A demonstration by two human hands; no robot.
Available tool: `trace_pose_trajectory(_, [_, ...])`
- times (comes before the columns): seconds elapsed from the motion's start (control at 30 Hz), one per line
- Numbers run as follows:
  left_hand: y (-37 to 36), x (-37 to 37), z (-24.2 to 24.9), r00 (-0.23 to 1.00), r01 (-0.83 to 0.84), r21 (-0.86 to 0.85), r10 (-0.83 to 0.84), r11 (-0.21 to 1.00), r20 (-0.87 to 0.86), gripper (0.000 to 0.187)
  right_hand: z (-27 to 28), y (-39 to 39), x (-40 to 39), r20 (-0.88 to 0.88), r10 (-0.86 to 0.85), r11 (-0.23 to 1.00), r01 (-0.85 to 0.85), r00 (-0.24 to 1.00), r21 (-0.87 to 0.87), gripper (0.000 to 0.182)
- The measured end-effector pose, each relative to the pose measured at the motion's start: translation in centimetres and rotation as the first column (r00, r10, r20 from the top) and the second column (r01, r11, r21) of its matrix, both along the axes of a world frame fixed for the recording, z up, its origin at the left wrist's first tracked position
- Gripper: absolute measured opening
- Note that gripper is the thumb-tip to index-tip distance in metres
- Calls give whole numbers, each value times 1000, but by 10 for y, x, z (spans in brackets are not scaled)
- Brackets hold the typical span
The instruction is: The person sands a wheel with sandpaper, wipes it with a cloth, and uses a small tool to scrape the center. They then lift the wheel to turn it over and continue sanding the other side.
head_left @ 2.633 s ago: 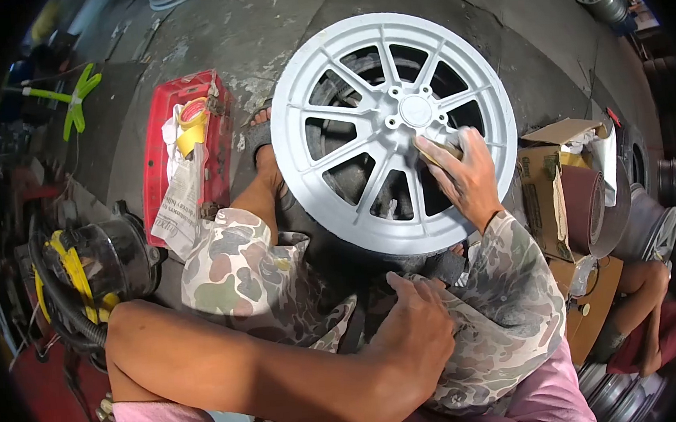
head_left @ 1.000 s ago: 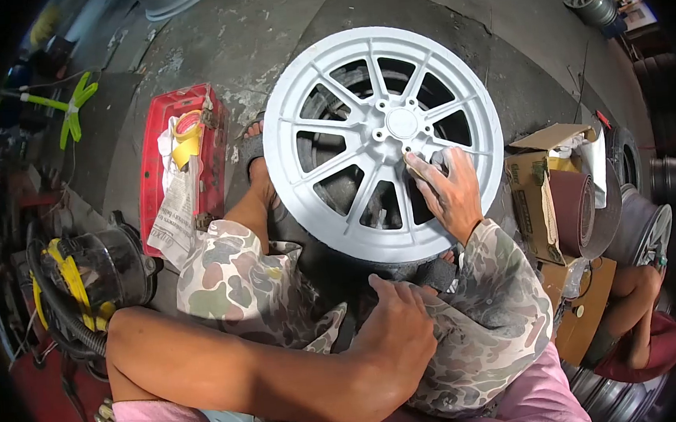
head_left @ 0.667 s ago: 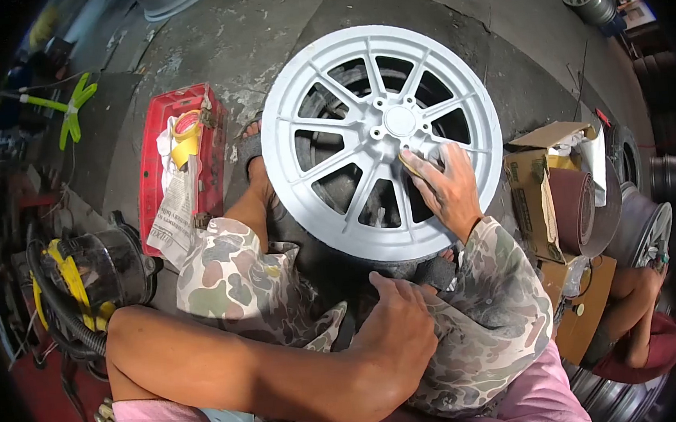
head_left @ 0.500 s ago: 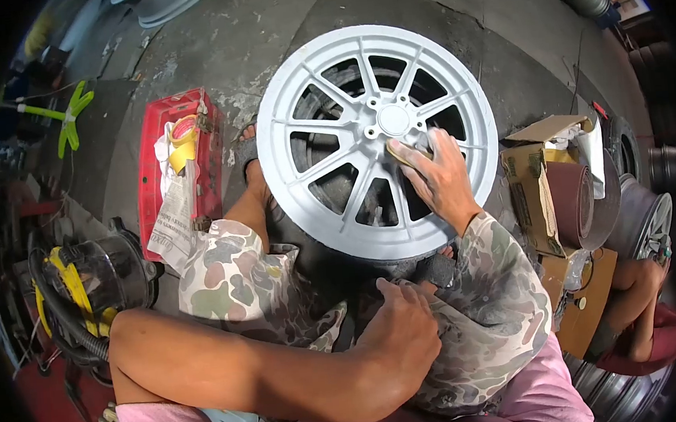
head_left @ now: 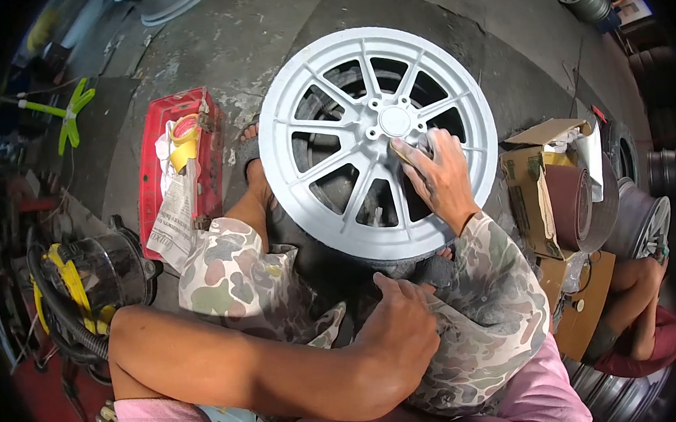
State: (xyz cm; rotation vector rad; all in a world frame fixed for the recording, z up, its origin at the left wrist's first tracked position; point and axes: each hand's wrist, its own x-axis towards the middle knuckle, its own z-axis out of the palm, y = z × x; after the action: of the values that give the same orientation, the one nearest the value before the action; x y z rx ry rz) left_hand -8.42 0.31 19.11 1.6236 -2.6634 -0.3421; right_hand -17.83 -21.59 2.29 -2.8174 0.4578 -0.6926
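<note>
Wheel rim (head_left: 324,118), primed pale grey, lies face-up on the floor between the person's knees. The right hand (head_left: 439,179) presses a sanding pad (head_left: 406,153) pinched against a spoke by the hub; the pad could slip into a gap. Left hand (head_left: 398,340) rests spread on the knee.

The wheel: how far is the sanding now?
The wheel already looks evenly matte grey. In hand: the right hand presses a sanding pad on a spoke beside the hub; the left hand rests on the knee. How much remains, I cannot tell.
</note>
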Motion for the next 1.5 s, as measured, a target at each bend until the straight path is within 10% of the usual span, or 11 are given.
trace_pose_trajectory(0.2, [-17, -4, 14, 987, 26, 372, -82, 928, 135, 38, -3, 2, -11, -13, 43, 999, -43, 999, 32, 53])
trace_pose_trajectory(0.63, [-1, 2, 8, 995, 70, 163, -80, 984, 58, 40, 33, -15, -27, -56, 14, 994, -8, 998, 107, 48])
trace_pose_trajectory(1.1, [-9, 6, 17, 996, 90, 294, -94, 952, 0, 32, 1, -12, 0, -62, 62, 998, -60, 996, 29, 61])
trace_pose_trajectory(1.3, [-2, 8, 16, 998, 16, 241, -29, 970, 50, 39, 41, -30, -29, -344, 251, 927, -327, 905, -185, 73])
trace_pose_trajectory(1.5, [-9, 7, 29, 987, 137, 377, -157, 916, 23, 43, 68, -30, 7, -546, 276, 820, -490, 791, -296, 40])
